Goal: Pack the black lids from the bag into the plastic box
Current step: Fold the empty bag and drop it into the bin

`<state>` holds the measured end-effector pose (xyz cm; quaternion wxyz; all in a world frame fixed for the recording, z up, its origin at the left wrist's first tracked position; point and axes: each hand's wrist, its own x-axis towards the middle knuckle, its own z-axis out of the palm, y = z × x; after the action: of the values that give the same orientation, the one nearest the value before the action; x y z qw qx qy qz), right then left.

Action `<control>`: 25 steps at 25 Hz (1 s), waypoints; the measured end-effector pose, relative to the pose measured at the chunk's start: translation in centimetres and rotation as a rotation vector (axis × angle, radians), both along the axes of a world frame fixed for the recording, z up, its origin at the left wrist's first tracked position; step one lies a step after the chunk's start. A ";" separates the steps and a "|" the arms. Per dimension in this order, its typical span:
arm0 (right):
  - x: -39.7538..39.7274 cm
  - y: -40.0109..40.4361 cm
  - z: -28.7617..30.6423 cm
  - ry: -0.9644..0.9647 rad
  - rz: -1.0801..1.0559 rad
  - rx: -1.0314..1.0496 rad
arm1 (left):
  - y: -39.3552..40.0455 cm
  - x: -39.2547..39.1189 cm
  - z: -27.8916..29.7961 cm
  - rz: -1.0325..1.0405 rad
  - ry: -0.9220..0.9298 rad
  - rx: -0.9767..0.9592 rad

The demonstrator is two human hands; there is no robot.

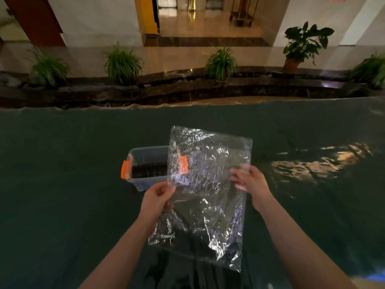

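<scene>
Holding a crinkled clear bag up in the middle of the frame, both hands pinch its side edges: the left hand has thumb and fingers closed on the left edge, and the right hand grips the right edge, its fingers showing blurred through the plastic. The bag looks flat, and I cannot tell whether anything is left inside it. Behind its upper left corner, left of centre, stands the clear plastic box with orange clips on its ends; one clip shows through the bag. A row of black lids stands on edge inside the box. Everything rests over a dark green table cover filling the lower frame. Along the top of the frame, potted plants line a dark stone ledge before a shiny floor.
</scene>
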<state>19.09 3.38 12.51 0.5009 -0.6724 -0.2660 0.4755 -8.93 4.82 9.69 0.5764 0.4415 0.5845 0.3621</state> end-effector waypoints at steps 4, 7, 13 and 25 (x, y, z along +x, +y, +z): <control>-2.0 1.2 3.8 -1.175 0.018 0.441 | -0.3 0.7 0.4 -0.103 0.387 0.266; -6.3 3.5 6.9 -1.556 0.710 0.719 | -0.9 1.7 1.0 -0.237 0.482 0.407; -7.6 5.3 6.4 -1.570 1.160 0.477 | -1.5 1.1 0.6 -0.182 0.438 0.407; -3.1 7.5 6.5 -1.675 0.960 0.450 | -3.3 -5.2 -2.7 -0.222 0.747 0.506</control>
<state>15.98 10.87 19.00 0.0213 -0.5015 -0.8626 -0.0626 -14.09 1.57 7.01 0.2359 0.7285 0.5944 0.2456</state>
